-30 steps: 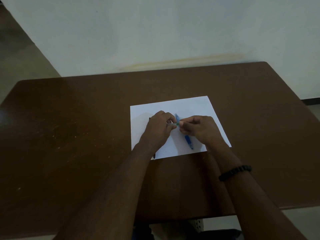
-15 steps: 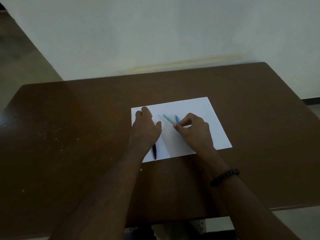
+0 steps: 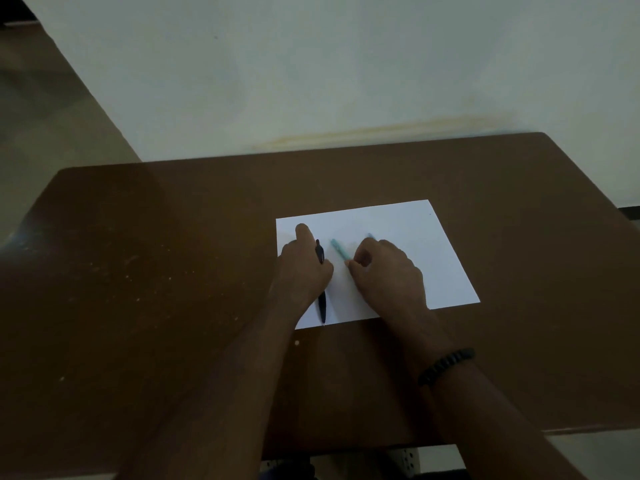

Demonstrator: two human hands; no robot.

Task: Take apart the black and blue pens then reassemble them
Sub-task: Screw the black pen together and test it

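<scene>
A black pen lies lengthwise on the left part of a white sheet of paper. My left hand lies over its middle, thumb across it, and both pen ends stick out. My right hand pinches the near end of a light blue pen part, which points up and to the left, low over the paper. A small blue tip of another pen part peeks out behind my right fingers; the rest is hidden.
The paper sits on a dark brown table that stands against a pale wall. A black bead bracelet is on my right wrist. The table's near edge runs just under my forearms.
My left hand let go of the blue pen part and moved left onto the black pen. My right hand kept the light blue part and brought it lower over the paper.
</scene>
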